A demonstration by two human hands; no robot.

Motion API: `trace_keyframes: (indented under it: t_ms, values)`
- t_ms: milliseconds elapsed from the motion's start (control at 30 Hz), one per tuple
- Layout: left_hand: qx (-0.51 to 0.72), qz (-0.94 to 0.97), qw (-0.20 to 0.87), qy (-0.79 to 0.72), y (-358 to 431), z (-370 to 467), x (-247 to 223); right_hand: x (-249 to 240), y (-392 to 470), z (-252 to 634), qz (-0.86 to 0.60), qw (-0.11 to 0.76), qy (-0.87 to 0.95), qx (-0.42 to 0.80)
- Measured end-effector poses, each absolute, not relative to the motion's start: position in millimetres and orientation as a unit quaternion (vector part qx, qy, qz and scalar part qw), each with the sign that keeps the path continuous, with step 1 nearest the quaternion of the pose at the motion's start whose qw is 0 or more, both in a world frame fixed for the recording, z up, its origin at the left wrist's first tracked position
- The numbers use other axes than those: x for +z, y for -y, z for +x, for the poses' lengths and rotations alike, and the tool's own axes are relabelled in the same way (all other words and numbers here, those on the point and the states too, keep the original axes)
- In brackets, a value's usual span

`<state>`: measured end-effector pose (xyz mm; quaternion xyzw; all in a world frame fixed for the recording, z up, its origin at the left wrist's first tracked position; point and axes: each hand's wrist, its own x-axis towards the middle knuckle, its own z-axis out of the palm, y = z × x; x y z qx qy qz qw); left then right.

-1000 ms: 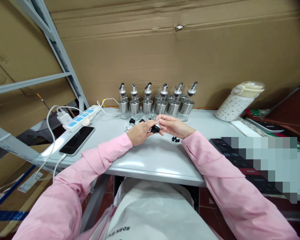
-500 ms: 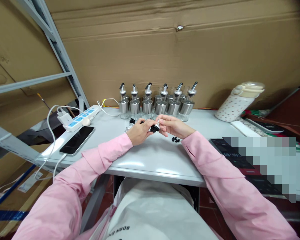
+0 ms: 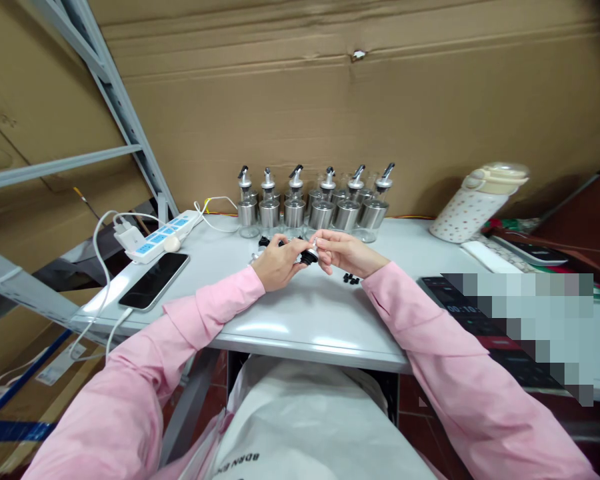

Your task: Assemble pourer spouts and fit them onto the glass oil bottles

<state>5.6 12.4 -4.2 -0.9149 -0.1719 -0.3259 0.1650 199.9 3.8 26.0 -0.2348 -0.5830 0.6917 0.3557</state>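
Observation:
Between my two hands, just above the table, is a pourer stopper [image 3: 309, 257] with a black ribbed plug and a silver collar. My left hand [image 3: 280, 262] is closed around the plug side, thumb below and fingers on top. The fingertips of my right hand [image 3: 343, 251] pinch its silver spout end, which they partly cover. More pourer stoppers [image 3: 263, 242] lie behind my left hand, mostly hidden. A small cluster of black caps [image 3: 351, 279] rests on the table under my right wrist.
Glass and steel oil bottles [image 3: 322, 215] stand in rows at the back, the front ones topped with pourers. To the left are a power strip [image 3: 163, 238] and a phone [image 3: 155, 281] on a cable. A spotted flask [image 3: 473, 205] stands at the right on the grey table [image 3: 300, 327].
Both hands stay in nearly the same place on the pourer stopper. Only the fingers shift slightly around it.

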Motion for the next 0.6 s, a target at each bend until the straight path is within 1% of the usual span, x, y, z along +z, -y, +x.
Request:
trace_keyframes:
  t_ms: [167, 300, 433, 600]
  values:
    - [-0.333, -0.916, 0.13, 0.181, -13, 6, -4, 25, -4, 198, -0.257, 0.352, 0.584, 0.685]
    - [-0.346, -0.912, 0.111, 0.19, -13, 5, -1, 20, -5, 194, -0.306, 0.334, 0.62, 0.641]
    - [-0.355, -0.902, 0.09, 0.226, -13, 4, 1, 18, -6, 191, -0.351, 0.361, 0.631, 0.59]
    - [-0.368, -0.896, 0.049, 0.244, -13, 4, -1, 20, -4, 188, -0.361, 0.343, 0.633, 0.593]
